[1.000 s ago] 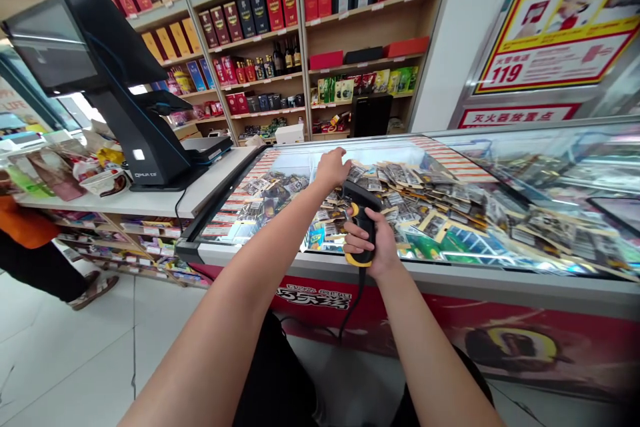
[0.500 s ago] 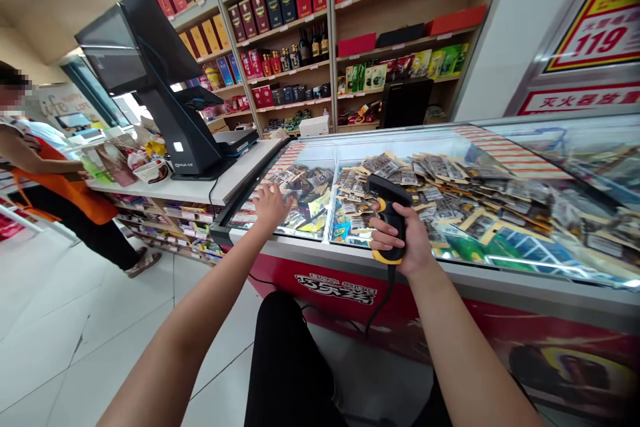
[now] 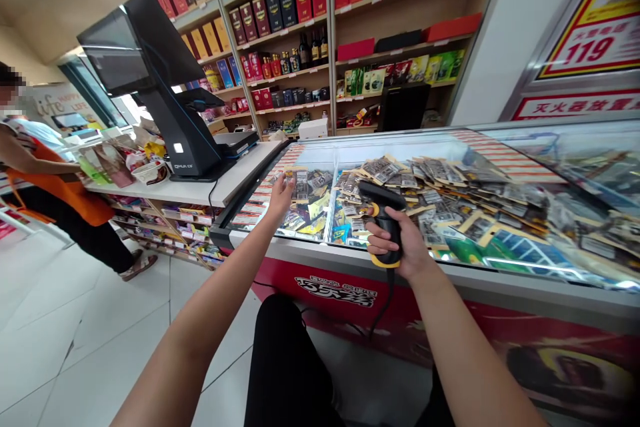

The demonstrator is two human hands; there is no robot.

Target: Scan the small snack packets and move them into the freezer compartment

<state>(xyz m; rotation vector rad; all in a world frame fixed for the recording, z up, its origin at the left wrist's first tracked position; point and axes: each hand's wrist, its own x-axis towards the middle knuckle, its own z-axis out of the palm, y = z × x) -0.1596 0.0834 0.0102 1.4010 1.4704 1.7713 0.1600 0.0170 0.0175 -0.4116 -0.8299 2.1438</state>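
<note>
My right hand (image 3: 400, 240) grips a black and yellow handheld barcode scanner (image 3: 383, 197), its cable hanging down the freezer's front. The scanner's head points left, above a heap of flat packets (image 3: 440, 173) with cream edges and dark printing. Over the left end of the chest freezer (image 3: 350, 140), my left hand (image 3: 281, 195) is turned on its side with the thumb up. Its fingers appear closed on the edge of a small flat packet (image 3: 301, 185), partly merging with the packets (image 3: 313, 213) behind it.
A black point-of-sale terminal (image 3: 160, 93) stands on the white counter (image 3: 215, 187) to the left. Beyond it is a person in an orange apron (image 3: 65, 193). Shelves (image 3: 280, 30) of boxes and bottles line the back. My knees touch or nearly touch the red freezer front (image 3: 340, 287).
My left hand has gone from fingers spread to turned on its side, slightly up and right, with a packet at its fingertips. The scanner has shifted slightly left and down.
</note>
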